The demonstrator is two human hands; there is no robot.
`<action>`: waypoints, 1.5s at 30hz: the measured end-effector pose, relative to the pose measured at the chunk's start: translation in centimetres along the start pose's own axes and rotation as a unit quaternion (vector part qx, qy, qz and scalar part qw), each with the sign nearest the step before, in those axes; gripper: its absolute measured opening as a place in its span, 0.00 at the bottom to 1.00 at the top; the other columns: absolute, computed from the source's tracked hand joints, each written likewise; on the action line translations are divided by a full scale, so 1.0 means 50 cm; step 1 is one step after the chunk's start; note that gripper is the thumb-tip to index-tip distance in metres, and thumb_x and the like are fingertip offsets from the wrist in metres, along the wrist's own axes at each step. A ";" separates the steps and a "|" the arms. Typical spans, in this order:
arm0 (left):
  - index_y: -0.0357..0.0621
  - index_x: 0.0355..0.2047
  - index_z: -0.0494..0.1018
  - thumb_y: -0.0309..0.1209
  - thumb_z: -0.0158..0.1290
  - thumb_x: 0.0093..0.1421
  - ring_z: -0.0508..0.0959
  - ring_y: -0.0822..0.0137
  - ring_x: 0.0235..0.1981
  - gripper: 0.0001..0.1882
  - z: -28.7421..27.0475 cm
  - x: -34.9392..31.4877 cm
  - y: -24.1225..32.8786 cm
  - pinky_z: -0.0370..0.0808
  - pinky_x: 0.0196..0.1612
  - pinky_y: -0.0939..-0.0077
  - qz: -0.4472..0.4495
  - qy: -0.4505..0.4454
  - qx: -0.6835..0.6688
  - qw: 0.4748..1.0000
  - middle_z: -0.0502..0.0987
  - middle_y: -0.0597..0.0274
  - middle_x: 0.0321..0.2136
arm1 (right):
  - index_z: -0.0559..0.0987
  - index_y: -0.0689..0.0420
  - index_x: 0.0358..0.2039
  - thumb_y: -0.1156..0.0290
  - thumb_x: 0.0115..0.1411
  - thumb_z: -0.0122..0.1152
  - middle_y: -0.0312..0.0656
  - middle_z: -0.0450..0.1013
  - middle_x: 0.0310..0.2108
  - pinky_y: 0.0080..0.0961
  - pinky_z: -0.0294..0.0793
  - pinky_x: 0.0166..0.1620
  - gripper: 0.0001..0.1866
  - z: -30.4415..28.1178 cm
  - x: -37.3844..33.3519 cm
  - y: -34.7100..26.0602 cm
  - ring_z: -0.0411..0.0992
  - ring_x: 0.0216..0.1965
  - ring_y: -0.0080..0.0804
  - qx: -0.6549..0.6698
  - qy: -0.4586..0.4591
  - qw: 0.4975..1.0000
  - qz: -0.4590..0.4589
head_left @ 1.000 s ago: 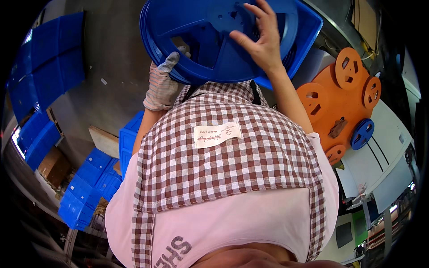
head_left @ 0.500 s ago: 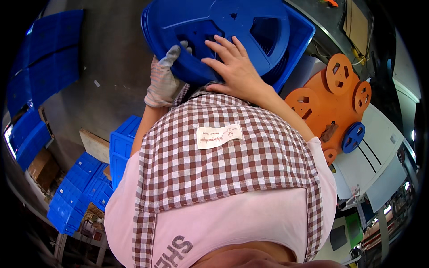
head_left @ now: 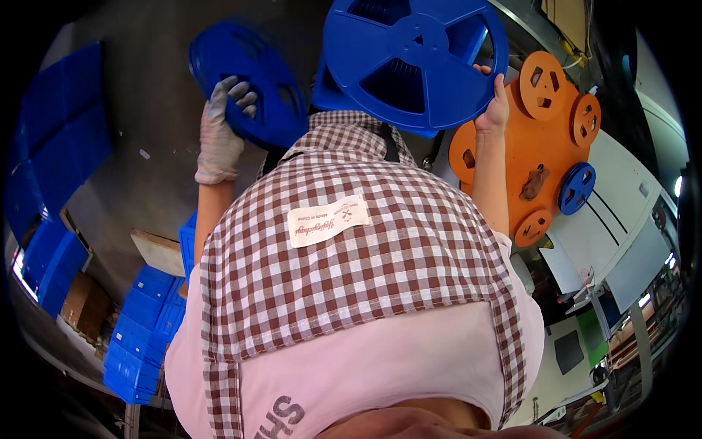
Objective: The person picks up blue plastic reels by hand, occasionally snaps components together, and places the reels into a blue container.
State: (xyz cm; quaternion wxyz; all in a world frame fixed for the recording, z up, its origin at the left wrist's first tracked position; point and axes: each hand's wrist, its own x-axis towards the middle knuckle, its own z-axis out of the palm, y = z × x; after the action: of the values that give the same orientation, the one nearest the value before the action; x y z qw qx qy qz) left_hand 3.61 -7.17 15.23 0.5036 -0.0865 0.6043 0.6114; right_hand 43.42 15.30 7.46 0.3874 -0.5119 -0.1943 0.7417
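My gloved left hand (head_left: pixel 221 143) grips a blue plastic reel (head_left: pixel 212 55) at the left, with its fingers through one of the cut-outs. This reel tilts away, and I cannot tell whether it is one or several together. At the upper middle, my bare right hand (head_left: pixel 494 110) holds another blue reel (head_left: pixel 398 40) by its right edge, thumb over the rim. It is large and round with wide openings, and stacked reel edges show through them. Behind it a blue bin (head_left: pixel 329 94) is partly hidden.
To the right, smaller orange reels (head_left: pixel 541 84) and a small blue reel (head_left: pixel 577 189) lie on a large orange disc (head_left: pixel 504 157). White panels (head_left: pixel 621 205) stand beyond. Blue crates (head_left: pixel 142 322) are stacked at lower left, more blue boxes (head_left: pixel 62 132) at far left.
My hands have moved apart. The left has swung left with a blue reel, away from the others; the right has gone from lying on the reel's face to gripping its right edge.
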 end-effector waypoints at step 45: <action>0.40 0.41 0.72 0.28 0.58 0.56 0.77 0.64 0.36 0.13 -0.094 -0.071 0.001 0.80 0.41 0.67 0.038 0.184 -0.042 0.981 0.77 0.59 0.35 | 0.72 0.58 0.51 0.71 0.59 0.56 0.44 0.74 0.44 0.22 0.73 0.46 0.18 0.131 0.168 0.198 0.74 0.43 0.31 -0.319 -0.095 0.939 -0.091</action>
State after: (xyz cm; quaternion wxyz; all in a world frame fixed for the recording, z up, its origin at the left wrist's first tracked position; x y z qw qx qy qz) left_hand 2.91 -12.85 16.56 0.3566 -0.1952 0.6633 0.6283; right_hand 32.26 16.32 -1.79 0.2496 -0.5161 -0.5024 0.6473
